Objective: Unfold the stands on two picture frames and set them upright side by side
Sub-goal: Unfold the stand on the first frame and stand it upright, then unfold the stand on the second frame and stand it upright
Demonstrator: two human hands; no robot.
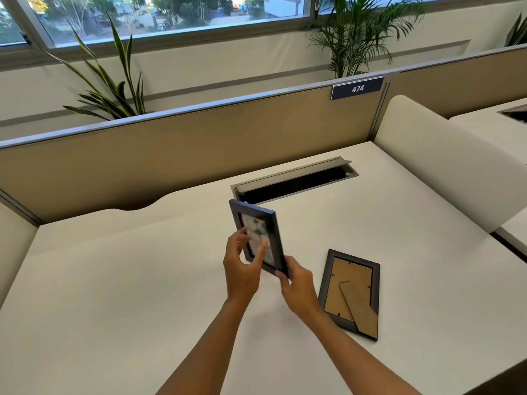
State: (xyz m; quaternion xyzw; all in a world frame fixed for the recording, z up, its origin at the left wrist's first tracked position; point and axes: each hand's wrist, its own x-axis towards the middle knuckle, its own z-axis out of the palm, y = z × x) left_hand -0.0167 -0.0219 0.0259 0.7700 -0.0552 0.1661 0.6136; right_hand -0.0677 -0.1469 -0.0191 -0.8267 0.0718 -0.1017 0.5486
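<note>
A dark picture frame is held up above the white desk, its glass front with a colourful picture turned toward me. My left hand grips its left edge, thumb and fingers across the glass. My right hand pinches its lower right corner. Its stand is hidden behind it. A second dark frame lies face down on the desk to the right of my right hand. Its brown cardboard back faces up, and the cardboard stand lies against that back, pointing to the lower right corner.
An open cable tray with a raised grey lid is set into the desk behind the held frame. A tan partition closes the desk's far side, and a rounded white divider closes the right. Plants stand beyond the partition.
</note>
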